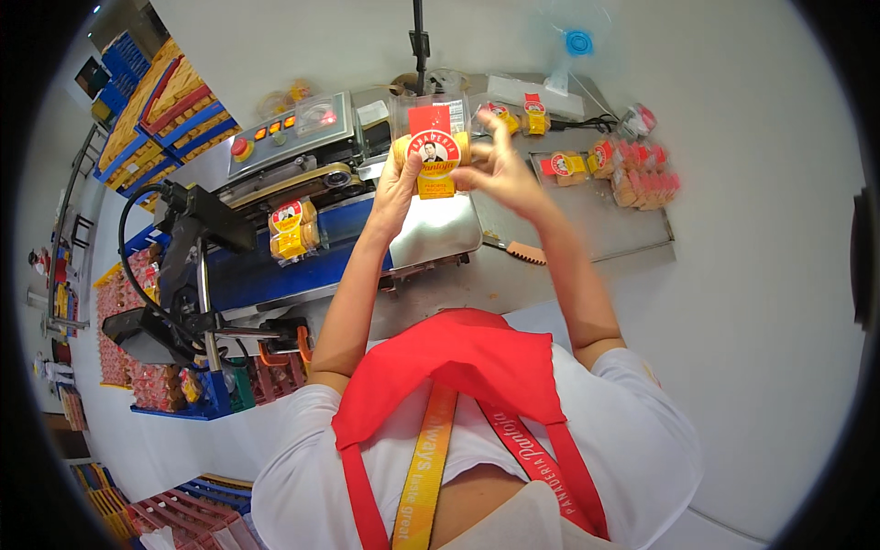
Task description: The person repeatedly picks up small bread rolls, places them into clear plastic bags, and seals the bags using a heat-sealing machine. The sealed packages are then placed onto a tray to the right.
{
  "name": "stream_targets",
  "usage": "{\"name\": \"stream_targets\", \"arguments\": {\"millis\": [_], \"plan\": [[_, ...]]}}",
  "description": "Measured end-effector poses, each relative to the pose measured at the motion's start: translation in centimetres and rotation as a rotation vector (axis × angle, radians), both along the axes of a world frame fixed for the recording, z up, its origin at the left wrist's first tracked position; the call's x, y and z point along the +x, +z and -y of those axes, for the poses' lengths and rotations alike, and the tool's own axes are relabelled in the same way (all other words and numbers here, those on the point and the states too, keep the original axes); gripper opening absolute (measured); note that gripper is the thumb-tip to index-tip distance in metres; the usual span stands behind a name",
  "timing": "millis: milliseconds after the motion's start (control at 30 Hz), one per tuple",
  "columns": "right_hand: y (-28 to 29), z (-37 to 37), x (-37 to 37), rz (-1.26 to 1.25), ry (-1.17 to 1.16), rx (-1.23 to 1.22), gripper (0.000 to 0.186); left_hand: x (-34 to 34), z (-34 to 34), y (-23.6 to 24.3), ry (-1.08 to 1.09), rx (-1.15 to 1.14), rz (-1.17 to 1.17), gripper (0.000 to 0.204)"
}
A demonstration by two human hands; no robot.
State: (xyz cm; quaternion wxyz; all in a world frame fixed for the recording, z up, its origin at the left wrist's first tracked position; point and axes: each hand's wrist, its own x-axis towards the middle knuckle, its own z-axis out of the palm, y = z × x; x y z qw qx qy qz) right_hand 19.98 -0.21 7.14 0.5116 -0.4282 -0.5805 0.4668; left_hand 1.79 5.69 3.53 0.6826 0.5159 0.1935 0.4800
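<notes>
My left hand (396, 194) grips a clear pack of yellowish biscuits (434, 151) with a red and yellow label, its thumb lying over the front. The pack is held up above the metal end plate (438, 225) of a conveyor. Beside the pack's right edge, my right hand (502, 172) has its fingers apart, slightly blurred. Its thumb reaches the lower right side of the pack; whether it touches cannot be made out. Another labelled pack (293, 229) lies on the blue conveyor belt (344, 240), left of my forearm.
A control panel (298, 133) with lit buttons stands behind the belt. A black device on a metal post (203, 275) rises at the left. On the right, the steel table (596, 234) bears several packs (642, 174) and a comb-like tool (526, 252). A blue fan (578, 42) stands behind.
</notes>
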Motion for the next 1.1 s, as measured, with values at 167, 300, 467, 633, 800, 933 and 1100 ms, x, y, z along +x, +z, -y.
{"name": "stream_targets", "arguments": {"millis": [167,300,467,633,800,933,1100], "plan": [[-6.1,-1.9,-3.7,0.015,-0.120,0.219,0.054,-3.3,-2.4,-3.9,0.160,0.230,-0.099,0.061],[-9.9,-2.6,-4.8,0.175,-0.250,0.241,0.041,-4.3,-2.8,-6.6,0.298,0.279,-0.281,0.058],[-9.1,-2.2,-5.8,0.509,-0.638,0.564,0.034,-3.2,0.1,-4.4,0.695,0.447,-0.486,0.030],[-6.5,-1.6,-6.6,0.613,-0.760,0.605,0.018,-3.0,1.0,-2.8,0.924,0.681,-0.614,0.012],[-6.1,-1.7,-6.7,0.319,-0.700,0.434,0.008,-3.3,1.2,-1.5,0.830,0.530,-0.662,0.013],[-6.4,-2.1,-6.0,0.191,-0.615,0.322,0.004,-3.6,0.5,-2.2,0.645,0.158,-0.458,0.015],[-7.0,-3.3,-4.5,0.101,-0.474,0.312,0.008,-4.4,-0.4,-2.2,0.470,0.030,-0.388,0.017]]}}
